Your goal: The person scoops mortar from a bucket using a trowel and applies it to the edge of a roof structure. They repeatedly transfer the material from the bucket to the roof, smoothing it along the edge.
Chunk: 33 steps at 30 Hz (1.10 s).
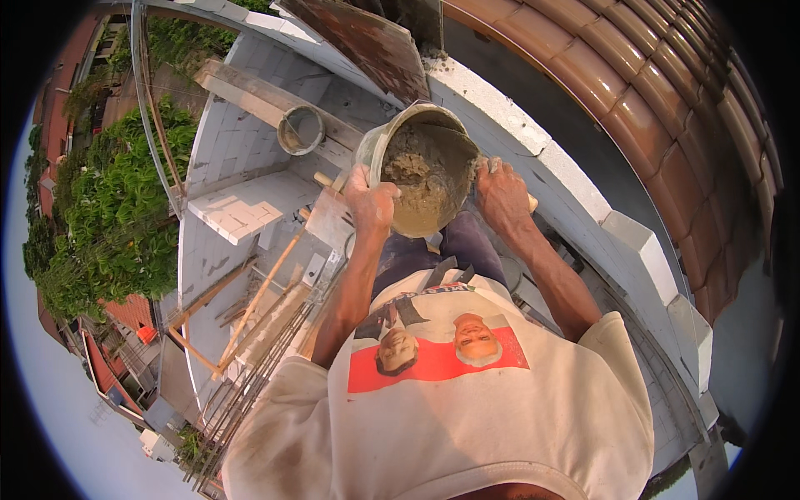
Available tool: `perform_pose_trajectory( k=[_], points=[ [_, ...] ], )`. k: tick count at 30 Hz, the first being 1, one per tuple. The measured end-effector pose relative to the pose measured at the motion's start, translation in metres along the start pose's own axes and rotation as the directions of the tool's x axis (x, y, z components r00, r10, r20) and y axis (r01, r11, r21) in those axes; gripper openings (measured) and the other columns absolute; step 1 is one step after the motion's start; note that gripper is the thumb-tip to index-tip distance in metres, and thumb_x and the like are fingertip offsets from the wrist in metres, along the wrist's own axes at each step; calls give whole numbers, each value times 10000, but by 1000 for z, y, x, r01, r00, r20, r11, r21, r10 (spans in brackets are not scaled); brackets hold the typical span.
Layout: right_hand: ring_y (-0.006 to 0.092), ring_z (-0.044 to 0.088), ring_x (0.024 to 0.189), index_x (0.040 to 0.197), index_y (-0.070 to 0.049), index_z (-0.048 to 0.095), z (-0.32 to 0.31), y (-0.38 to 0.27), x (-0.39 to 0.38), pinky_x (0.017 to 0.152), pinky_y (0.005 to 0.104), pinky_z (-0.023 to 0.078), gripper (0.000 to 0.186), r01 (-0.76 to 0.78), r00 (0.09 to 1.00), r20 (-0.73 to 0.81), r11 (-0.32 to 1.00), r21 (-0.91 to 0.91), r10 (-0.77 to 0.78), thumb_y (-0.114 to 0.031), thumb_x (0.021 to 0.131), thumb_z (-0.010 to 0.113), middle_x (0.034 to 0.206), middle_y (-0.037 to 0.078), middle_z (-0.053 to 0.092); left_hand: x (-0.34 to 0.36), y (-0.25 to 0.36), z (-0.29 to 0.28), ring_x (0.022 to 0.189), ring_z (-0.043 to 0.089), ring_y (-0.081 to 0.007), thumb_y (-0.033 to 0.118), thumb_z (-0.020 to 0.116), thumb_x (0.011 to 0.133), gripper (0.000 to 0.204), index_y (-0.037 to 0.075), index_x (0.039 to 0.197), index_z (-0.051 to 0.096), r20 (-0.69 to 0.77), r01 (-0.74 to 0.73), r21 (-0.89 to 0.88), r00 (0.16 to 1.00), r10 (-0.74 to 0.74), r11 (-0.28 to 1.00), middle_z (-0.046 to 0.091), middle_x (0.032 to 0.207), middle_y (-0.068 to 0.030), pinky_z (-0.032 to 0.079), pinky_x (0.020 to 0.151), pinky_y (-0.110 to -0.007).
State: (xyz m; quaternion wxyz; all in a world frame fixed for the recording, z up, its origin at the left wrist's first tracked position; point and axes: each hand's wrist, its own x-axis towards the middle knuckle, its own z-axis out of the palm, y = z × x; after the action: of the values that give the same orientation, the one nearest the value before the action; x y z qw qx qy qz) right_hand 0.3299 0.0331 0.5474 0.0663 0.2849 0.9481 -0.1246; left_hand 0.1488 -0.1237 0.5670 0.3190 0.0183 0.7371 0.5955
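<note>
A grey bucket (379, 148), tipped so that its mouth faces me, holds wet grey-brown mortar (425, 179). My left hand (372, 200) is closed on the bucket's left side, with the thumb over the rim. At the right rim, my right hand (502, 193) is a closed fist around a wooden handle (532, 202), whose rounded end sticks out to the right. It looks like a trowel; mortar and the bucket's edge hide most of its blade. Just beyond the bucket, a mortar-smeared board (367, 42) leans by the top of the white block wall (492, 104).
A brown tiled roof (650, 117) rises beyond the wall on the right. Another bucket (301, 131) sits by a wooden plank (250, 96) at the left. Lower down are wooden poles (262, 292) and long thin rods (267, 358). Trees (125, 208) stand past the left wall.
</note>
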Motion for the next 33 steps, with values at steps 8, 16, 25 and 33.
perform_pose_trajectory(
  k=[8,16,25,33],
  points=[
    [450,714,825,1138,66,690,-36,20,29,782,506,608,364,-7,909,405,969,248,-98,-76,802,690,903,288,701,4,39,16,713,492,-99,-50,659,627,264,29,851,542,130,-234,-33,963,236,972,562,811,11,442,653,-251],
    [477,698,926,1067,44,734,-11,25,20,881,514,565,322,129,968,84,759,638,-235,-94,778,708,918,299,720,5,55,2,735,530,-100,-91,614,615,269,41,840,551,219,-154,-175,957,191,972,620,862,-24,465,702,-244],
    [413,696,1018,1194,50,721,-7,-8,-2,956,456,530,411,5,960,163,596,803,-228,-143,831,737,1117,274,731,10,33,-9,732,546,-111,-106,558,638,312,0,930,580,169,-125,-235,971,167,964,617,871,-43,488,700,-246],
    [352,633,720,962,64,716,-24,-5,-7,727,432,516,276,-119,960,246,609,784,-130,-188,852,727,811,242,686,19,12,-11,737,606,-162,-113,537,666,363,-25,1015,584,86,-49,-331,993,82,943,631,884,-82,533,683,-286]
  ],
)
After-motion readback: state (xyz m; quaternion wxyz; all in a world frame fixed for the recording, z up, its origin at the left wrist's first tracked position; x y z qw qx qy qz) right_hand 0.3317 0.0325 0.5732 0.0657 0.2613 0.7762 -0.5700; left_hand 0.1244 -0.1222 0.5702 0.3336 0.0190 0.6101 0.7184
